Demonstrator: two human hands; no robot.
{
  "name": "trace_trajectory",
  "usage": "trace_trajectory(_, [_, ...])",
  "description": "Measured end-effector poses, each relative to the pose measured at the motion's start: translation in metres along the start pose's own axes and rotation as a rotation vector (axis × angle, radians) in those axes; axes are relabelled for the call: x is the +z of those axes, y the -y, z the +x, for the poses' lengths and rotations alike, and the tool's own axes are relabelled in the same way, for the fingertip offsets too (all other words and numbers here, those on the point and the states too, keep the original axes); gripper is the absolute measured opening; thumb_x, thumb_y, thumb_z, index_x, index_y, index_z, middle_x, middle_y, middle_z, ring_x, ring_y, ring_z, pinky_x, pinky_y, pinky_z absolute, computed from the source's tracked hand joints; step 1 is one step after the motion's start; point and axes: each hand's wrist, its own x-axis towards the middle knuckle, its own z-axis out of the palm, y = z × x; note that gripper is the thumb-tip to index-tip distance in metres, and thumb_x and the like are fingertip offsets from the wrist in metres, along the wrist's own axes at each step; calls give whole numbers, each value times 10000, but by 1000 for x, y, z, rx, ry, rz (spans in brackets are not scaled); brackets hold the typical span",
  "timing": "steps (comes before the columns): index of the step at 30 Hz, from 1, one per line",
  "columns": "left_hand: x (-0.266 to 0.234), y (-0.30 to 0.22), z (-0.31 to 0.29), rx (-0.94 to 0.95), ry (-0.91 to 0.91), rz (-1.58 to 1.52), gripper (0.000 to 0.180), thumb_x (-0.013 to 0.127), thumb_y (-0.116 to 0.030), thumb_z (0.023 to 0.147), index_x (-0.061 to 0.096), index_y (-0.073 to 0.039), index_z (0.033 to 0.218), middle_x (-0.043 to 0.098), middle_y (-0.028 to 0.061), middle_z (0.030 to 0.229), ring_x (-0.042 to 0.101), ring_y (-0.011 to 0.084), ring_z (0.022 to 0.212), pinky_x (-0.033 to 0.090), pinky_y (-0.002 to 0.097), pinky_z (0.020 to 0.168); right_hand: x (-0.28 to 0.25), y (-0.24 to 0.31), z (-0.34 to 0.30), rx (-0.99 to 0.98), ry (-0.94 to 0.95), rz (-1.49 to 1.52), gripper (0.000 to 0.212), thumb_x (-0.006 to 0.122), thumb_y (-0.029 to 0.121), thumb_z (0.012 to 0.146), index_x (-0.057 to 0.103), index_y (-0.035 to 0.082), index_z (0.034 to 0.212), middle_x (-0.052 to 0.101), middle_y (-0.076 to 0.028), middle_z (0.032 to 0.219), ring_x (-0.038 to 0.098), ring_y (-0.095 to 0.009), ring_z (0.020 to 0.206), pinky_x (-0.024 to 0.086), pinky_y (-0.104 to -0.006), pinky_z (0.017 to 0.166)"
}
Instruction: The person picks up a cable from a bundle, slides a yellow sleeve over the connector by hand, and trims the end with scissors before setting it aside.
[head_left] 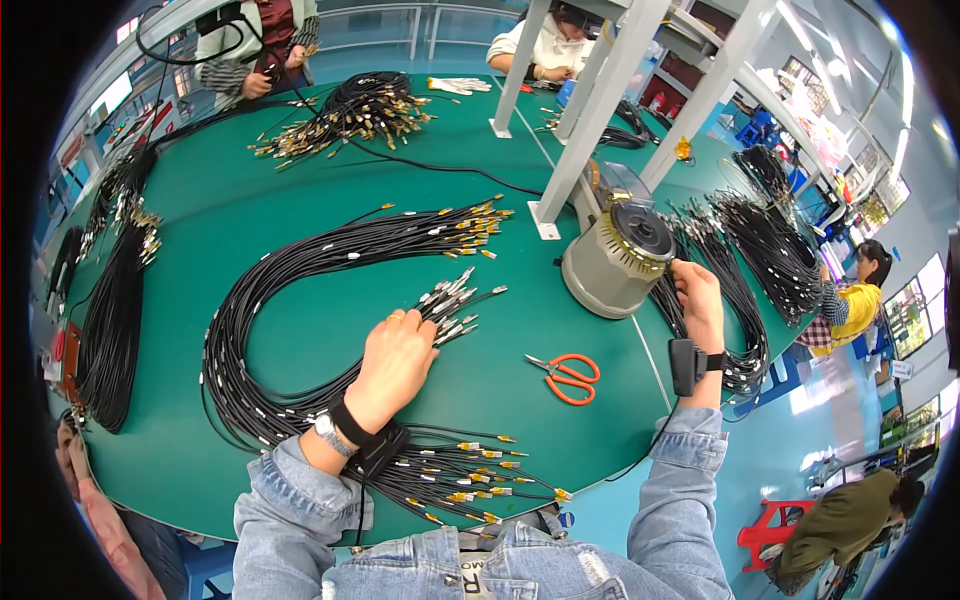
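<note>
My left hand point(392, 368) lies over a bundle of thin black cables with silver ends point(452, 300), its fingers curled around them. The cables loop round to the left on the green table, with another fan of yellow-tagged ends point(465, 212) behind. Below my left wrist more yellow-tagged cable ends point(480, 478) spread toward me. My right hand point(698, 295) is at the right side of a round grey machine point(612, 265) ringed with yellow-and-black teeth. Its fingertips are pinched close to the rim; what they hold, if anything, is too small to tell.
Orange-handled scissors point(570, 378) lie between my hands. Grey metal posts point(590, 130) rise behind the machine. Further cable bundles lie at the left point(112, 325), back point(365, 110) and right point(765, 240). White gloves point(458, 86) rest at the far edge. Other people work around the table.
</note>
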Motion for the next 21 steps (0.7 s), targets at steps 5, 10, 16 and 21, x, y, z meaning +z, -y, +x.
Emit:
trace_trajectory(5, [9, 6, 1, -28, -5, 39, 204, 712, -95, 652, 553, -37, 766, 521, 99, 826, 539, 277, 789, 473, 386, 654, 3, 1, -1, 79, 75, 492, 110, 603, 205, 846, 580, 104, 812, 513, 56, 735, 473, -74, 703, 356, -252, 654])
trace_trajectory(10, [14, 9, 0, -6, -2, 50, 202, 705, -97, 644, 546, -27, 746, 521, 103, 790, 561, 270, 786, 493, 367, 620, 34, 29, -50, 32, 159, 696, 93, 585, 174, 853, 555, 97, 810, 520, 31, 775, 469, -96, 726, 372, -280, 696])
trace_trajectory(16, [0, 7, -3, -94, 12, -162, 145, 667, -62, 713, 546, -8, 773, 585, 115, 769, 587, 265, 698, 480, 344, 587, 93, 25, -110, 7, 451, 681, 131, 577, 153, 857, 525, 57, 785, 509, -17, 770, 476, -132, 757, 383, -290, 718])
trace_trajectory(21, [-11, -9, 0, -229, 38, -588, 117, 645, -65, 775, 579, 12, 834, 630, 116, 740, 595, 214, 561, 467, 295, 517, 135, 8, -155, 116, 535, 665, 96, 584, 122, 856, 559, 33, 829, 549, -35, 824, 495, -125, 776, 391, -275, 739])
